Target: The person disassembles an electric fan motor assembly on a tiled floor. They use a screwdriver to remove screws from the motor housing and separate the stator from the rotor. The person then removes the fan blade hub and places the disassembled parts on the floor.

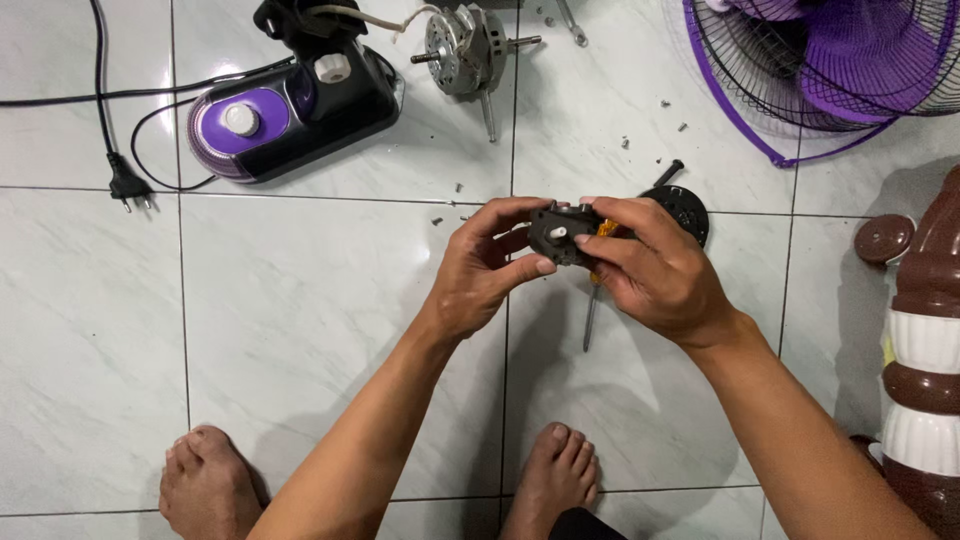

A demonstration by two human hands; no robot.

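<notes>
My left hand (485,268) and my right hand (655,265) both grip a small dark grey gearbox part (558,232) with a white peg on its face, held above the tiled floor. My right hand also holds a screwdriver (592,305) with an orange handle, its metal shaft pointing down toward the floor. Behind my right hand lies a round black cap (687,208) with a short black stem.
A black and purple fan base (285,110) with its cord and plug (127,185) lies at the top left. A bare fan motor (465,48) rests beside it. A purple fan grille (820,60) is at top right. Small screws (625,142) are scattered. A brown and white object (925,350) stands at the right. My bare feet (205,485) are below.
</notes>
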